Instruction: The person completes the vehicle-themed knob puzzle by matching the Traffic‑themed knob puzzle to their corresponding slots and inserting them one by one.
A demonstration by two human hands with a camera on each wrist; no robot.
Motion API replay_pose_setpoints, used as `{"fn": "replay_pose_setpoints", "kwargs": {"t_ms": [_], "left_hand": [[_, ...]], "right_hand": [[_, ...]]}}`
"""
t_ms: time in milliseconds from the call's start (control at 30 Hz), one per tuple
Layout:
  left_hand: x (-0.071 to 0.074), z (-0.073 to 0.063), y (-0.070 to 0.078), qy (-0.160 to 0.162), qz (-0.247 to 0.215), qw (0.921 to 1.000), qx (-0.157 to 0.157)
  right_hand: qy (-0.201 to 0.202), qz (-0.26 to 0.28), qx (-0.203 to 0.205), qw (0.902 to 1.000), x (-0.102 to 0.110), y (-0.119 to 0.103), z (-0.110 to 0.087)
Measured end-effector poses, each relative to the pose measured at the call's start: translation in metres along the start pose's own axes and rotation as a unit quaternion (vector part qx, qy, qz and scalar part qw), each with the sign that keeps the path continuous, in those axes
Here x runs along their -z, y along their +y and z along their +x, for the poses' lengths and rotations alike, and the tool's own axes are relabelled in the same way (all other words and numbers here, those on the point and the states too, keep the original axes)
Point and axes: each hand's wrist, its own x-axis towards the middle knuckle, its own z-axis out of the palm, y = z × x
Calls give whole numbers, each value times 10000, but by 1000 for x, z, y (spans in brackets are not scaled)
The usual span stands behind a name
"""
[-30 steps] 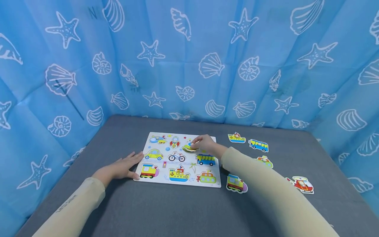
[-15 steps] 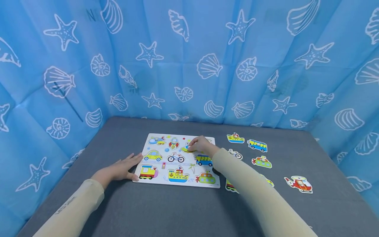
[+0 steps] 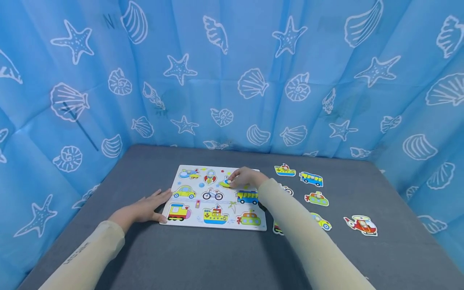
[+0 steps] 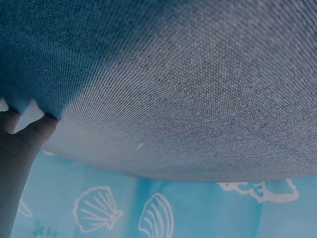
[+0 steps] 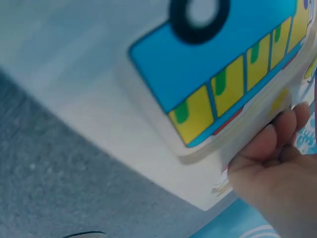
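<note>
A white wooden puzzle board [image 3: 214,206] with printed vehicles lies on the grey table in the head view. At its upper right, my right hand [image 3: 247,177] pinches a yellow-green saucer-shaped puzzle piece [image 3: 224,184], which sits over its place on the board. Part of that piece is behind the fingers. In the right wrist view, the curled fingers of the right hand [image 5: 277,153] show beyond the printed blue bus [image 5: 218,79]. My left hand [image 3: 145,207] rests at the board's left edge, fingers spread and thumb by the lower corner.
Loose knobbed pieces lie right of the board: a ship [image 3: 284,170], a bus [image 3: 311,179], a submarine [image 3: 317,198], a car [image 3: 322,221] and a helicopter [image 3: 361,224]. The right sleeve [image 3: 301,229] partly covers others. A blue shell-print curtain [image 3: 217,100] surrounds the table.
My right hand has lowered the tilted saucer-shaped piece flat onto the board and shifted slightly. The sleeve has moved, uncovering the submarine and car pieces. The left hand stays at the board's edge.
</note>
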Motion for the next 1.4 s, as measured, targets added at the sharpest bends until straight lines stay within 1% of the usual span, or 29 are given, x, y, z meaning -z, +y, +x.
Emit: {"fn": "replay_pose_setpoints", "kwargs": {"t_ms": [100,233,300,467,600,800,900,1133,1267,1400], "left_hand": [[-1,1,1,-24,35,10000,2],[-1,1,2,-19,112,9999,-12],[-1,1,2,-14,104,9999,-15],[0,-2,4,-28,60,10000,-7],[1,-3,6,-53,24,10000,-33],[1,-4,6,-20,13,10000,-54],[0,-4,6,-2,0,10000,-43],[-4,-3,4,65,39,10000,-60],[-3,-4,6,106,75,9999,-58],[-1,-5,7,98,72,9999,-28]], "right_hand": [[-231,50,163,9996,5,3,-8],[-412,562,492,9964,11,7,-18],[-323,716,696,9945,14,9,-22],[123,840,1134,9899,23,15,-31],[264,703,1295,9887,34,24,-42],[352,479,1372,9888,52,37,-66],[381,323,1504,9874,58,42,-74],[380,-184,1915,9806,68,55,-93],[351,-330,2126,9760,75,67,-103],[372,-337,2342,9709,82,79,-114]]}}
